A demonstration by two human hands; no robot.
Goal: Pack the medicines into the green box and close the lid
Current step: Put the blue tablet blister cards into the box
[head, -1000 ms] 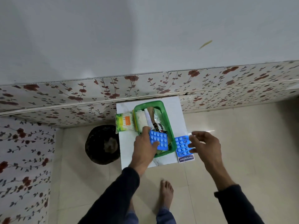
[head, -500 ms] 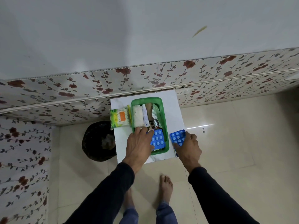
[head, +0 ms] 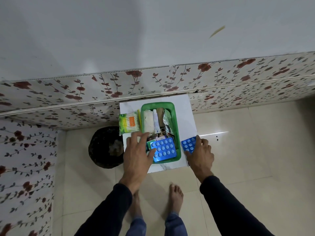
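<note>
An open green box (head: 177,132) stands on a small white table (head: 185,114). Inside lie a white gauze roll (head: 148,121), a white tube (head: 156,121), a foil strip (head: 167,121) and a blue blister pack (head: 164,149) at the near end. My left hand (head: 136,154) hovers over the box's near left corner, fingers spread, thumb touching that pack. My right hand (head: 200,154) rests on a second blue blister pack (head: 188,144) on the table right of the box, fingers curled on it. A cotton-bud packet (head: 129,123) leans against the box's left side.
A dark round bin (head: 106,147) stands on the floor left of the table. The floral-tiled wall (head: 153,82) runs just behind the table. My bare feet (head: 175,196) stand on the tiled floor in front of it.
My left hand has let go of the blue blister pack, which now lies in the box, and drawn back a little. My right hand came down onto the second pack.
</note>
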